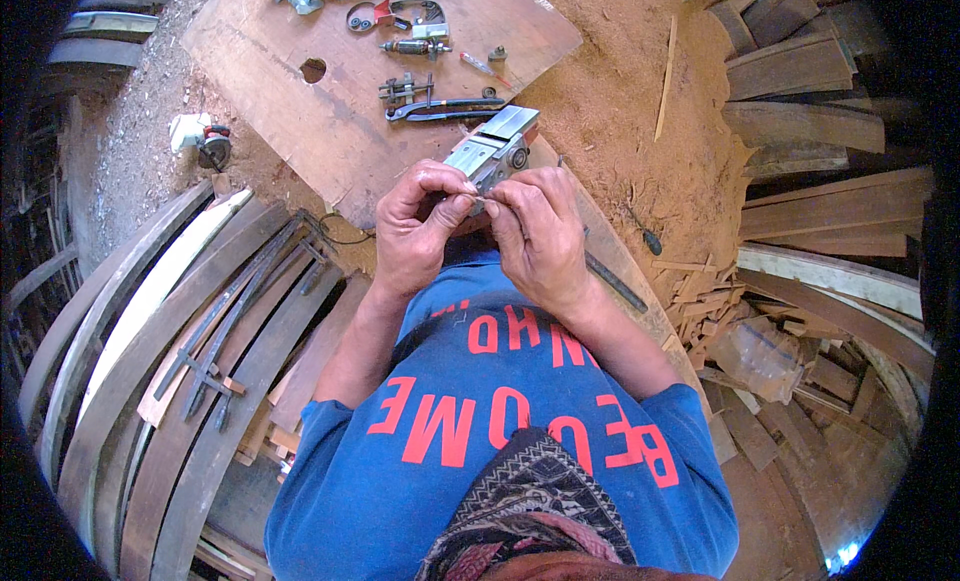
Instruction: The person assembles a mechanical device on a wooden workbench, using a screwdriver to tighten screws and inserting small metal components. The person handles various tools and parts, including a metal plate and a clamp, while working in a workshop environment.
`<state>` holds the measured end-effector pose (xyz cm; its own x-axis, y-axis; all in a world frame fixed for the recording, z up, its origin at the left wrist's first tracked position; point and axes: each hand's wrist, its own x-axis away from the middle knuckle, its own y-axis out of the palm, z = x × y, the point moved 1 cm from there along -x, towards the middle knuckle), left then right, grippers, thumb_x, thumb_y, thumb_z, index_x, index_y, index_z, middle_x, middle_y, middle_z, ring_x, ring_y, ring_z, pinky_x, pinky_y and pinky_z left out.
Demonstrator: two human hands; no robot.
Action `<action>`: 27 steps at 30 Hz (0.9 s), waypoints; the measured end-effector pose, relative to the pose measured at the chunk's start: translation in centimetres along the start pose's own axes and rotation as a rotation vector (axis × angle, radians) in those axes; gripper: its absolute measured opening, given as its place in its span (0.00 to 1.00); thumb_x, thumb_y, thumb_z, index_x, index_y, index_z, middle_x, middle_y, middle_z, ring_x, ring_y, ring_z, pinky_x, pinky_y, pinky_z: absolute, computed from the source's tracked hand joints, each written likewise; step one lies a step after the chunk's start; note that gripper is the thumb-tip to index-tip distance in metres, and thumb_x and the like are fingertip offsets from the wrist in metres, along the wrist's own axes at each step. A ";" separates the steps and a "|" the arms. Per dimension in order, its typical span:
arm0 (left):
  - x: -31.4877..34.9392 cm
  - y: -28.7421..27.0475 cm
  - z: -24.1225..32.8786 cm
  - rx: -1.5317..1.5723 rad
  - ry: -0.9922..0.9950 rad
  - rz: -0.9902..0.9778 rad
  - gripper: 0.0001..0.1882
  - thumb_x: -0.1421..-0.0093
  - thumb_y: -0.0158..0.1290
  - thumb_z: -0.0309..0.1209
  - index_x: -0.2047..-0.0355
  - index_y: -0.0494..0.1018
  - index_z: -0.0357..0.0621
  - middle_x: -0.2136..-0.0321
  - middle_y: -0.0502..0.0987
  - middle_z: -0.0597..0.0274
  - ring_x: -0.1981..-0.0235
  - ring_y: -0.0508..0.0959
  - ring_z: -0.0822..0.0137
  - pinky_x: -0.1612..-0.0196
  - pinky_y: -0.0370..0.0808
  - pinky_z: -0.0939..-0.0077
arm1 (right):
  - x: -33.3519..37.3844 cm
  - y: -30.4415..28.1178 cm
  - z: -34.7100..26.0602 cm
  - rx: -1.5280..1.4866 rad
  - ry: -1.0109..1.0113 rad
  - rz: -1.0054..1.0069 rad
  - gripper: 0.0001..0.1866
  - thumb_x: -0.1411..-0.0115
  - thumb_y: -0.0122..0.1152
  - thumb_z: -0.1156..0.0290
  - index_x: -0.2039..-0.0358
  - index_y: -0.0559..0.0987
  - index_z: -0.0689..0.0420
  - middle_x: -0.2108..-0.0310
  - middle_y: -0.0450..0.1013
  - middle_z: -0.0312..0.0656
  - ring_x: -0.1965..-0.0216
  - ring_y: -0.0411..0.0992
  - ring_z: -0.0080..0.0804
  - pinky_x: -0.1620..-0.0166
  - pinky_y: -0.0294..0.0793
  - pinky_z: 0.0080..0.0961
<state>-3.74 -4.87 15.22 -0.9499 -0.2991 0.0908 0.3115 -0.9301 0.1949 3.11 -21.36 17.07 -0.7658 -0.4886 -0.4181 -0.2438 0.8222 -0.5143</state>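
My left hand (415, 226) and my right hand (545, 236) meet in front of my chest, fingertips almost touching. Both pinch at something small between them; it is too tiny and too covered by the fingers to name. Just beyond the fingers lies a silver electric planer (492, 146), its flat metal face upward and a round wheel on its right side. Past it, on the wooden board (265, 106), rest long-handled pliers (445, 111), a small metal clamp-like part (405, 88), a motor armature (412, 47) and a slim pen-like tool (477, 63).
Curved planks (160, 331) are stacked at the left, with long bar clamps (215, 346) lying on them. A small power tool (213, 146) sits on the ground there. Sawdust (620, 111) covers the floor at the right, beside offcuts (760, 356) and more planks (805, 126).
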 end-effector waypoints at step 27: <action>0.6 0.4 1.9 -0.026 0.111 0.116 0.22 0.36 0.63 0.16 0.43 0.74 0.39 0.58 0.82 0.58 0.54 0.83 0.69 0.48 0.81 0.74 | -0.7 -0.7 -2.2 -0.647 0.761 -0.124 0.07 0.28 0.61 0.73 0.58 0.81 0.64 0.60 0.76 0.39 0.59 0.77 0.24 0.57 0.76 0.23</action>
<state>-4.18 -5.00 17.22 -0.9051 -0.4252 0.0023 0.4198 -0.8927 0.1638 2.50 -20.90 19.38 -0.8346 -0.4508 0.3167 -0.4506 0.8893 0.0784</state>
